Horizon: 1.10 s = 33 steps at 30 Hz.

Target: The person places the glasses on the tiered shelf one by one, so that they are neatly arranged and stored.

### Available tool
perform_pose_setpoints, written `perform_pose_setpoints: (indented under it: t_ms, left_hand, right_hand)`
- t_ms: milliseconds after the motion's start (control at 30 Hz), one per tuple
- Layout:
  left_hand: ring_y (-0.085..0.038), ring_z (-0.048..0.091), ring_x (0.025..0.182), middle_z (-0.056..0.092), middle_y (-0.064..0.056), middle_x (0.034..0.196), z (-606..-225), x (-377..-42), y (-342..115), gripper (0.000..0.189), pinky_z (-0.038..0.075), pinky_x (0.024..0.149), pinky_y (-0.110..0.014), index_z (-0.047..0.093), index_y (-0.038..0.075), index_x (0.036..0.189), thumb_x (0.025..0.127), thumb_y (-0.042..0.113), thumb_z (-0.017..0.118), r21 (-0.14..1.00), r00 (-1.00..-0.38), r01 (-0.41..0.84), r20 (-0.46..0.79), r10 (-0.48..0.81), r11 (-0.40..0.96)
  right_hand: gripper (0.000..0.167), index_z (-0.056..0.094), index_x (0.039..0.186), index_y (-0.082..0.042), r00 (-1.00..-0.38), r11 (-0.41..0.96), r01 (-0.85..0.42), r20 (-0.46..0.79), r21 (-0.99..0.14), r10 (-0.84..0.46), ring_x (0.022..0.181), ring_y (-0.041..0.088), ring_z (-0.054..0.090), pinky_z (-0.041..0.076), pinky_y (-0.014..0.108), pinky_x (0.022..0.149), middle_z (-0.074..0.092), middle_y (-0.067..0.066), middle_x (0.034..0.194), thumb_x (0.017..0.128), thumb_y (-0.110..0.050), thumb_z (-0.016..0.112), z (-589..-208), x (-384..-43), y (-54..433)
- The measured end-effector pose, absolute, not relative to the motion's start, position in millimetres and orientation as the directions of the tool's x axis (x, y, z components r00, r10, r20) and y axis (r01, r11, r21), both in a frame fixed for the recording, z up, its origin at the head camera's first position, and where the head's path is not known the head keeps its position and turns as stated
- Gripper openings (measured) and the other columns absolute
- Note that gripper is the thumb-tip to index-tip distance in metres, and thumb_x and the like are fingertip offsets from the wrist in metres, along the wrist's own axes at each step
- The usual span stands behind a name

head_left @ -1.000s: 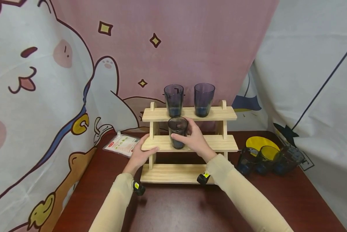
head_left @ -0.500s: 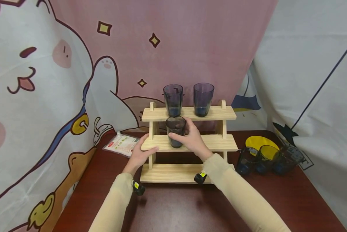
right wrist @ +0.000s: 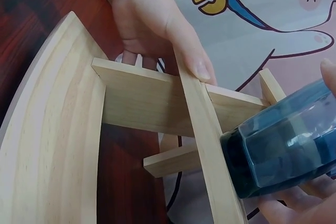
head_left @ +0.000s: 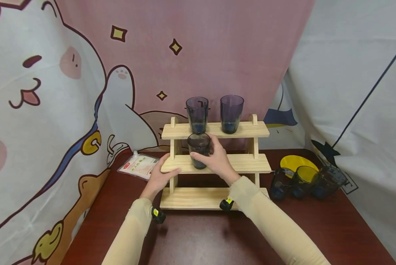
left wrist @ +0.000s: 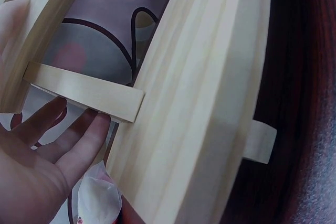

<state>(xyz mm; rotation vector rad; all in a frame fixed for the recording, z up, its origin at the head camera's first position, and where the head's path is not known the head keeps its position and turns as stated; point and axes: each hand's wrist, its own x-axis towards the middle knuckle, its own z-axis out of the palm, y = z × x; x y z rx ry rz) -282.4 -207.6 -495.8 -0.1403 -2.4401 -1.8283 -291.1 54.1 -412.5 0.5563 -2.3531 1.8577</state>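
Observation:
A three-tier wooden display rack (head_left: pixel 198 197) stands on the table. My left hand (head_left: pixel 158 177) grips the left end of its middle shelf, thumb over the front edge. In the left wrist view, that hand's fingers (left wrist: pixel 86 140) lie along a side upright. My right hand (head_left: pixel 217 160) holds a dark tinted drinking glass (head_left: pixel 199 141) upright at the left part of the middle shelf, thumb in front and fingers behind. The right wrist view has the glass base (right wrist: pixel 239 166) right at the shelf board. Two purple-blue glasses (head_left: pixel 197 114) stand on the top shelf.
Several dark glasses (head_left: pixel 303 184) are grouped at the right of the table (head_left: pixel 198 239), in front of a yellow round shape (head_left: pixel 298 162). Left of the rack lies a white printed pouch (head_left: pixel 139 165). A patterned cloth (head_left: pixel 257 44) hangs close behind.
My right hand has shifted slightly left along the middle shelf with the glass. The left hand keeps its place on the rack.

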Motion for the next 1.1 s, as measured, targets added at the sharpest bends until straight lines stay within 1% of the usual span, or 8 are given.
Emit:
perform_pose_setpoints:
  t_ms: [233, 333, 567, 667, 833, 900, 967, 1100]
  left_hand:
    - [-0.029, 0.04, 0.148, 0.046, -0.004, 0.16, -495.7, -282.8, -208.3, 0.088, 0.031, 0.123, -0.055, 0.042, 0.032, 0.16, 0.086, 0.041, 0.089, 0.951, -0.994, 0.108, 0.108, 0.014, 0.29]
    - [-0.029, 0.039, 0.149, 0.045, -0.004, 0.161, -495.3, -282.6, -208.3, 0.088, 0.03, 0.123, -0.054, 0.041, 0.032, 0.16, 0.087, 0.041, 0.088, 0.95, -0.994, 0.108, 0.109, 0.014, 0.293]
    - [-0.03, 0.038, 0.15, 0.044, -0.005, 0.161, -494.5, -280.9, -207.2, 0.089, 0.029, 0.124, -0.055, 0.041, 0.029, 0.161, 0.087, 0.039, 0.089, 0.95, -0.993, 0.115, 0.115, 0.015, 0.29]
    - [-0.03, 0.037, 0.151, 0.044, -0.005, 0.162, -496.7, -281.7, -207.3, 0.089, 0.027, 0.124, -0.055, 0.041, 0.029, 0.161, 0.086, 0.04, 0.088, 0.949, -0.993, 0.117, 0.118, 0.014, 0.293]
    - [-0.029, 0.032, 0.154, 0.04, -0.004, 0.165, -500.4, -283.1, -207.8, 0.088, 0.024, 0.126, -0.055, 0.041, 0.028, 0.161, 0.087, 0.04, 0.088, 0.948, -0.992, 0.123, 0.124, 0.015, 0.295]
    - [-0.029, 0.03, 0.155, 0.038, -0.004, 0.166, -499.9, -283.4, -207.7, 0.088, 0.023, 0.127, -0.055, 0.04, 0.027, 0.162, 0.089, 0.037, 0.087, 0.949, -0.993, 0.115, 0.115, 0.016, 0.294]
    - [-0.028, 0.028, 0.156, 0.037, -0.005, 0.167, -500.4, -284.9, -208.5, 0.088, 0.022, 0.127, -0.054, 0.039, 0.027, 0.162, 0.089, 0.034, 0.087, 0.951, -0.994, 0.104, 0.104, 0.015, 0.29]
    - [-0.031, 0.027, 0.156, 0.035, -0.008, 0.168, -499.4, -287.0, -208.8, 0.089, 0.021, 0.127, -0.055, 0.036, 0.022, 0.164, 0.091, 0.027, 0.086, 0.955, -0.997, 0.077, 0.076, 0.015, 0.286]
  right_hand:
    - [0.087, 0.038, 0.157, -0.028, -0.93, 0.24, -0.351, 0.307, -0.905, -0.202, 0.124, 0.022, 0.063, 0.051, 0.052, 0.108, 0.061, 0.001, 0.139, 0.087, -0.05, 0.085, -411.9, -286.6, 51.3]
    - [0.088, 0.037, 0.158, -0.027, -0.93, 0.254, -0.354, 0.31, -0.9, -0.197, 0.122, 0.024, 0.063, 0.051, 0.053, 0.105, 0.061, 0.002, 0.138, 0.088, -0.05, 0.084, -410.7, -284.6, 50.1]
    - [0.09, 0.033, 0.161, -0.026, -0.929, 0.311, -0.357, 0.299, -0.881, -0.218, 0.135, 0.028, 0.057, 0.047, 0.054, 0.113, 0.056, 0.005, 0.145, 0.089, -0.047, 0.083, -413.5, -284.1, 53.6]
    - [0.095, 0.031, 0.162, -0.026, -0.934, 0.317, -0.339, 0.276, -0.886, -0.228, 0.134, 0.03, 0.057, 0.048, 0.052, 0.112, 0.055, 0.008, 0.144, 0.088, -0.047, 0.085, -416.9, -282.7, 59.2]
    - [0.1, 0.029, 0.163, -0.027, -0.938, 0.289, -0.308, 0.24, -0.906, -0.249, 0.136, 0.034, 0.055, 0.047, 0.057, 0.112, 0.053, 0.011, 0.146, 0.085, -0.049, 0.087, -421.3, -275.6, 74.4]
    - [0.099, 0.03, 0.163, -0.028, -0.936, 0.275, -0.308, 0.238, -0.911, -0.258, 0.138, 0.035, 0.054, 0.045, 0.06, 0.113, 0.053, 0.01, 0.147, 0.085, -0.048, 0.088, -422.6, -272.4, 80.9]
    - [0.096, 0.03, 0.162, -0.029, -0.933, 0.262, -0.313, 0.244, -0.913, -0.265, 0.138, 0.036, 0.054, 0.044, 0.06, 0.113, 0.053, 0.01, 0.148, 0.086, -0.045, 0.088, -423.7, -269.1, 87.6]
    - [0.092, 0.031, 0.161, -0.031, -0.926, 0.239, -0.33, 0.265, -0.913, -0.267, 0.138, 0.038, 0.055, 0.044, 0.06, 0.114, 0.054, 0.012, 0.147, 0.089, -0.035, 0.087, -424.8, -261.7, 102.8]
